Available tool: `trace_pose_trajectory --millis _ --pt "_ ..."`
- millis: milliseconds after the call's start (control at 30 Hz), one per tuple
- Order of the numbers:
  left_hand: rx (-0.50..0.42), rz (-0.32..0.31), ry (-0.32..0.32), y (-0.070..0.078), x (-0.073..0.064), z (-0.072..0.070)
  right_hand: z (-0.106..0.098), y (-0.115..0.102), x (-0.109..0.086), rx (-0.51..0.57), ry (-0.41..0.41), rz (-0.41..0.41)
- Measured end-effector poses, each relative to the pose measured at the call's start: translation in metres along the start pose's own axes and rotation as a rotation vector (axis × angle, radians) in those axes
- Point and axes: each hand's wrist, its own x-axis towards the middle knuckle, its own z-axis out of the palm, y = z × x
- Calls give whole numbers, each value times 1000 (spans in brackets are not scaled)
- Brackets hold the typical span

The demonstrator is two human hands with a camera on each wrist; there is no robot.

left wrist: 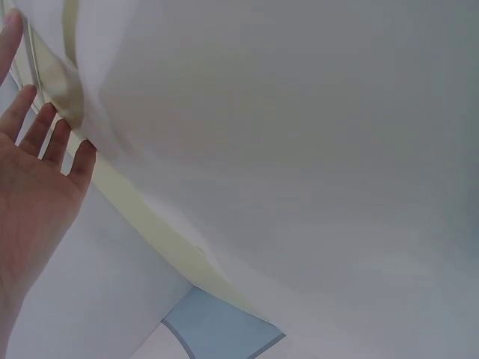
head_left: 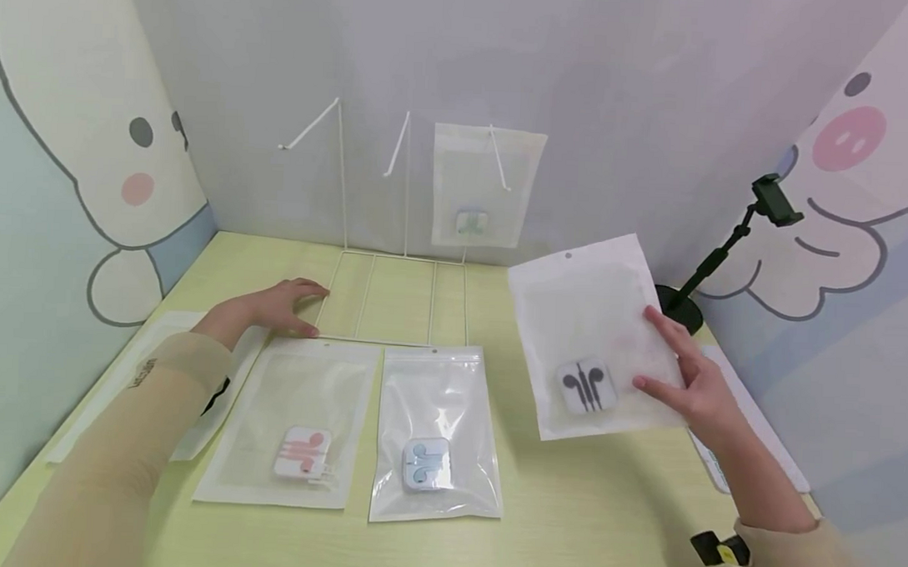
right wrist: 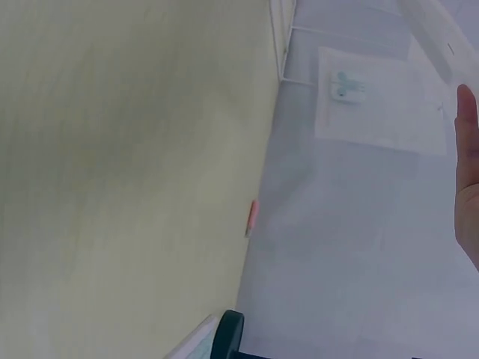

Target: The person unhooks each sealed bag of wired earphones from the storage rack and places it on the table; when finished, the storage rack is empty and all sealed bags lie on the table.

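Observation:
My right hand (head_left: 708, 401) grips the right side of a white zip pouch (head_left: 596, 313), raised above the table and slightly tilted. Through its front shows a case of black earphones (head_left: 587, 387); a small hang hole is near the top edge. My left hand (head_left: 282, 305) is at the left side of a white wire rack (head_left: 345, 188), fingertips right at its base wires, fingers fairly straight in the left wrist view. On the rack's right hook hangs a pouch (head_left: 458, 171) with green earphones. The left and middle hooks stick out bare.
Flat on the table lie a pouch (head_left: 270, 394) with pink earphones and a glossy pouch (head_left: 464, 417) with blue earphones. Another white pouch (head_left: 201, 433) lies partly under the left arm. A black phone stand (head_left: 713, 263) stands at the back right, near a flat white item (head_left: 782, 437).

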Motion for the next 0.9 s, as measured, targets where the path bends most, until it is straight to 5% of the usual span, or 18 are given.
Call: trace_pose_trajectory --millis 433,900 --pt "11 -5 1 0 1 -1 19 38 -21 -197 -121 154" --pt "-8 -1 4 2 0 -1 26 49 -28 -347 -211 105"
